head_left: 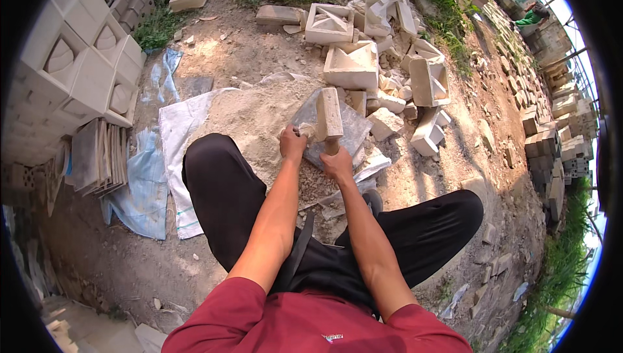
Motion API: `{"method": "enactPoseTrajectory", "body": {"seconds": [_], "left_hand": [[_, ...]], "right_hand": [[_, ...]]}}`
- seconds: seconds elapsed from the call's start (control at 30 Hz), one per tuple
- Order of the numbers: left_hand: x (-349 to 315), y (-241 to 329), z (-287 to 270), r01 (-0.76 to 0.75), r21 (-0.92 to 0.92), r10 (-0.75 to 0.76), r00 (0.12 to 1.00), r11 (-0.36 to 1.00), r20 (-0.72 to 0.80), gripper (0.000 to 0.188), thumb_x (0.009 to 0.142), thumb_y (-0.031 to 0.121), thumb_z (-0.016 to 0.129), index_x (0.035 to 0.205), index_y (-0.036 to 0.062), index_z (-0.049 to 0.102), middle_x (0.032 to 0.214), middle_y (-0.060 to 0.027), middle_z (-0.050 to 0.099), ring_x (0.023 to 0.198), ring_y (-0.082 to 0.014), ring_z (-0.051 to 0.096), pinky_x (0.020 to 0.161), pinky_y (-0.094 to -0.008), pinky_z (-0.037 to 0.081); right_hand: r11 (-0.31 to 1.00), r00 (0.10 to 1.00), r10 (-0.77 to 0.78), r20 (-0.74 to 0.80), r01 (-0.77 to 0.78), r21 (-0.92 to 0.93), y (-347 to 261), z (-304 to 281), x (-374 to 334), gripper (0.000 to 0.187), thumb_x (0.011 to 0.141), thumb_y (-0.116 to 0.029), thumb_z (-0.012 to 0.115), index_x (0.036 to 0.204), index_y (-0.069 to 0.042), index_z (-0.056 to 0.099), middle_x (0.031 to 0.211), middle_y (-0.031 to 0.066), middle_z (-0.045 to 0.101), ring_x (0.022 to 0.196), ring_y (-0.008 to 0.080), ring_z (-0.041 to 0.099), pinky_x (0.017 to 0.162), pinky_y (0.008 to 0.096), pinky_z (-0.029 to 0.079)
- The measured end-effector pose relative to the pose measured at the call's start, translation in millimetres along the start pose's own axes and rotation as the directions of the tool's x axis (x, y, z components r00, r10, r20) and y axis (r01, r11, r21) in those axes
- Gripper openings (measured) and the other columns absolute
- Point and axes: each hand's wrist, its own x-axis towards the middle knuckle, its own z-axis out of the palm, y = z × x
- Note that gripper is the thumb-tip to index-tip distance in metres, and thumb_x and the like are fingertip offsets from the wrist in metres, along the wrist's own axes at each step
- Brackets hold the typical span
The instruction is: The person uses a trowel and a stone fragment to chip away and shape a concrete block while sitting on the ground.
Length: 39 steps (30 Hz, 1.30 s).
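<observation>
My right hand (337, 164) is closed round the short handle of a mallet with a pale, dusty, block-shaped head (329, 114). The head stands up over a flat grey slab (350, 124) on the ground in front of me. To its left, my left hand (293, 143) is curled closed at the slab's left edge, beside a pale crumbly lump; what its fingers hold, if anything, I cannot make out. A heap of sandy powder (246, 116) spreads left of the slab over a white woven sheet (185, 119).
Pale moulded blocks (350, 77) and broken pieces lie beyond the slab. Patterned blocks (84, 48) are stacked at the left, above upright thin boards (97, 152) and a blue sheet (144, 184). More blocks (542, 145) line the right side. A person in green (532, 17) is far right.
</observation>
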Motion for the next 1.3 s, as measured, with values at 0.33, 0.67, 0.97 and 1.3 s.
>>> {"method": "enactPoseTrajectory", "body": {"seconds": [0.33, 0.67, 0.97, 1.3], "left_hand": [[4.4, -4.6, -0.7, -0.014, 0.056, 0.016, 1.0, 0.998, -0.026, 0.033, 0.071, 0.023, 0.075, 0.094, 0.0036, 0.061, 0.094, -0.0168, 0.063, 0.089, -0.0364, 0.062, 0.075, -0.0448, 0.05], [1.9, -4.5, -0.4, -0.011, 0.068, 0.012, 1.0, 0.998, -0.001, 0.034, 0.073, 0.022, 0.074, 0.097, 0.0038, 0.059, 0.096, -0.0182, 0.062, 0.09, -0.0371, 0.061, 0.077, -0.0454, 0.049], [1.3, -12.8, -1.2, -0.003, 0.036, 0.003, 1.0, 0.999, -0.007, 0.032, 0.075, 0.023, 0.073, 0.097, 0.0039, 0.059, 0.096, -0.0175, 0.061, 0.09, -0.0368, 0.061, 0.077, -0.0451, 0.049], [-0.5, -8.1, 5.1, -0.048, 0.064, 0.052, 0.996, 0.997, -0.079, 0.036, 0.075, 0.024, 0.075, 0.101, 0.0035, 0.06, 0.096, -0.0173, 0.065, 0.092, -0.0353, 0.063, 0.079, -0.043, 0.05]], "right_hand": [[0.993, 0.998, -0.045, -0.038, 0.041, -0.113, 15.1, 6.5, 4.7, 0.041, 0.068, -0.03, 0.071, 0.086, 0.007, 0.065, 0.082, 0.0252, 0.068, 0.08, 0.0353, 0.069, 0.07, 0.041, 0.053], [0.995, 0.981, -0.047, -0.188, 0.062, 0.078, 34.1, 9.1, 15.6, 0.034, 0.068, -0.028, 0.07, 0.079, 0.003, 0.066, 0.065, 0.015, 0.066, 0.057, 0.0273, 0.067, 0.057, 0.0376, 0.053], [0.974, 0.993, 0.112, 0.038, -0.117, 0.192, -6.8, -9.4, 7.8, 0.038, 0.068, -0.031, 0.071, 0.083, 0.004, 0.066, 0.072, 0.0183, 0.069, 0.069, 0.0329, 0.069, 0.068, 0.0399, 0.054], [0.992, 0.984, 0.115, 0.139, -0.106, -0.07, 5.9, -6.7, 14.5, 0.05, 0.068, -0.034, 0.071, 0.096, 0.008, 0.066, 0.096, 0.0292, 0.067, 0.093, 0.0411, 0.066, 0.078, 0.0443, 0.054]]}}
